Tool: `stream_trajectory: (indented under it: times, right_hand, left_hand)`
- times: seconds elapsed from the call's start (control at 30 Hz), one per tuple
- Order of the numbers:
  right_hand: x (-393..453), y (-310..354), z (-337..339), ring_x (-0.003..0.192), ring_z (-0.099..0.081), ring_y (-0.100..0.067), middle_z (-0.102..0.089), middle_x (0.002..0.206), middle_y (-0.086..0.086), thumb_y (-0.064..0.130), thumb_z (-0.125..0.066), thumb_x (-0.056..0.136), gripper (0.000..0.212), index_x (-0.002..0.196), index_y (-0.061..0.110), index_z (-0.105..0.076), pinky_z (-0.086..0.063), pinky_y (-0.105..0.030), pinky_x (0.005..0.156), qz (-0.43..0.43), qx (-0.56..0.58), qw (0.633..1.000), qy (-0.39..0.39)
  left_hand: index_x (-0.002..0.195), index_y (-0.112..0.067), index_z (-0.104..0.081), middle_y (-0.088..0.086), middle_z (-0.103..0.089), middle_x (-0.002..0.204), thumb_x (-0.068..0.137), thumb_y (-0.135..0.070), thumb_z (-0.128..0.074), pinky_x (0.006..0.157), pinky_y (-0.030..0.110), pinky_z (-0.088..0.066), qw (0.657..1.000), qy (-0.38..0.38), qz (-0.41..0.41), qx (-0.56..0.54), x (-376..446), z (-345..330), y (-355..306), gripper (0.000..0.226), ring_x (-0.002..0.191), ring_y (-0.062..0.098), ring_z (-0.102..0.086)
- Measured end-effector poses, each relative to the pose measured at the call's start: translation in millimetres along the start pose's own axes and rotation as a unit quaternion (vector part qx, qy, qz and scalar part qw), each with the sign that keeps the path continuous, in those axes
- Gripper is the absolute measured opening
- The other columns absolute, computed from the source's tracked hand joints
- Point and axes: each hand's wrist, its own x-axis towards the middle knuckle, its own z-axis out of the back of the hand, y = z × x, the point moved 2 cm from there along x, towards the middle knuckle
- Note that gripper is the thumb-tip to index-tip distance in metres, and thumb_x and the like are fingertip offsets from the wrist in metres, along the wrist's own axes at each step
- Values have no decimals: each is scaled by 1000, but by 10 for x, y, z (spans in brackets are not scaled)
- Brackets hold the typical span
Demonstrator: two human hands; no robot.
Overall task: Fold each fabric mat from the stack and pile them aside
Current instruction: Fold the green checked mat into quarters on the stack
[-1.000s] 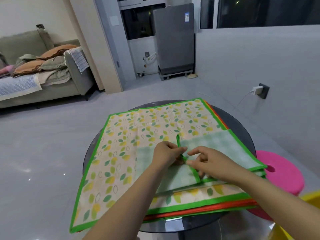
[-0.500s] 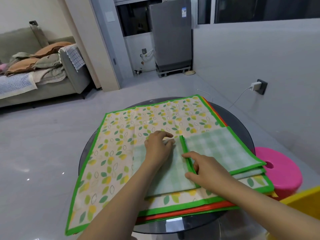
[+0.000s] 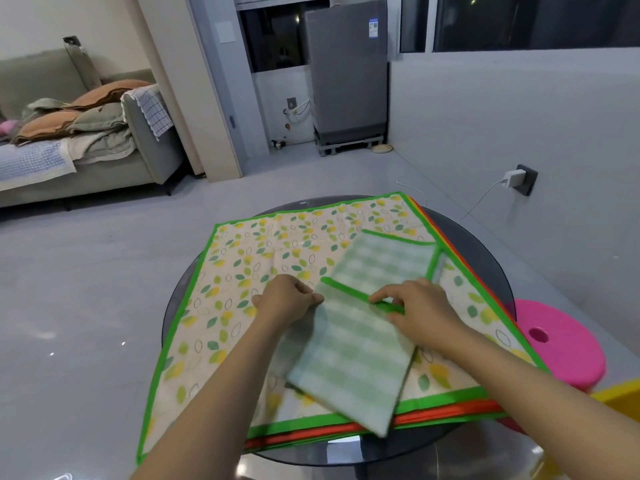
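Note:
A folded mat (image 3: 360,341), green check side out with a bright green border, lies skewed on the stack of flat mats (image 3: 242,271). The top mat of that stack has a leaf print and a green edge, with orange and green edges of lower mats showing at the front. My left hand (image 3: 285,299) pinches the folded mat's left edge. My right hand (image 3: 415,310) grips its green-bordered flap near the middle, fingers curled over the border.
The stack covers a round dark glass table (image 3: 478,244). A pink stool (image 3: 561,344) stands at the right, with a yellow object (image 3: 620,393) at the lower right. A charger and cable (image 3: 512,176) hang on the right wall. A sofa (image 3: 69,143) stands far left.
The folded mat has been folded over again and turned, its long side now running toward me. Both hands shifted from pressing the crease to gripping its edges.

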Motion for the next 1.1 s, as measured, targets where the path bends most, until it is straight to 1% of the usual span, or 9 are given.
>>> stream_trajectory:
  times: [0.07,0.3,0.4,0.5,0.57,0.67,0.8,0.93,1.1]
  right_hand:
    - [167,23,-44,104,-43,-20,-55,91,6,21,-57,90,31,112,43,-63,-28,-31,86,23,-25,999,-19]
    - [429,74,-225,107,-38,-18,-60,112,8,28,-49,95,29,118,42,-61,-15,-27,76,76,-56,995,-24]
    - [334,103,-229,119,-38,-17,-55,128,11,29,-43,98,31,123,39,-58,-16,-28,87,64,-112,990,-64]
    - [75,197,-244,132,-34,-18,-46,142,5,32,-28,97,42,133,30,-51,-14,-30,107,61,-110,988,-85]
    - [-107,285,-320,142,-18,-13,-27,153,5,40,-10,88,63,144,25,-32,-2,-27,115,72,-113,991,-25]
    - [-227,299,-449,145,4,-8,-3,158,5,50,15,73,86,150,21,-8,13,-24,111,67,-111,990,53]
    - [-234,225,-531,143,14,-8,11,157,5,54,22,65,90,149,24,6,17,-28,111,64,-146,984,84]
    - [-226,129,-466,142,19,-10,16,156,5,50,3,93,62,148,23,11,14,-33,116,10,-151,984,94]
    - [-213,-38,-347,143,18,-11,17,156,2,43,-5,99,58,148,18,13,15,-33,116,-31,-155,983,89]
  left_hand:
    - [61,-21,-56,-4,-58,59,79,-39,-73,93,41,-37,1000,3,25,7,-48,102,102,30,69,18,-60]
    - [61,-22,-57,-6,-56,60,83,-47,-65,89,39,-29,996,12,48,73,-242,238,251,34,76,19,-56]
    - [102,-20,-59,2,-60,106,88,-48,-56,92,38,-30,981,-70,-18,181,-333,196,210,31,106,23,-52]
    - [138,-17,-40,8,-28,150,95,-38,-37,113,34,-16,954,-111,-190,204,-556,-42,132,48,137,26,-25]
    - [149,-17,-24,6,-5,159,88,-46,-12,116,30,4,952,-43,-251,171,-693,-237,82,68,146,22,-3]
    - [152,-20,-6,3,5,160,68,-50,14,113,28,15,949,4,-244,197,-666,-435,141,91,147,16,9]
    - [152,-24,2,2,10,159,85,-49,4,115,31,15,952,7,-210,220,-627,-463,214,71,146,15,13]
    - [152,-20,4,3,13,159,100,-41,-15,117,34,13,958,8,-176,226,-599,-409,266,59,145,16,15]
    - [151,-17,5,0,13,159,101,-39,-13,118,35,12,955,11,-171,244,-511,-256,415,58,145,11,13]
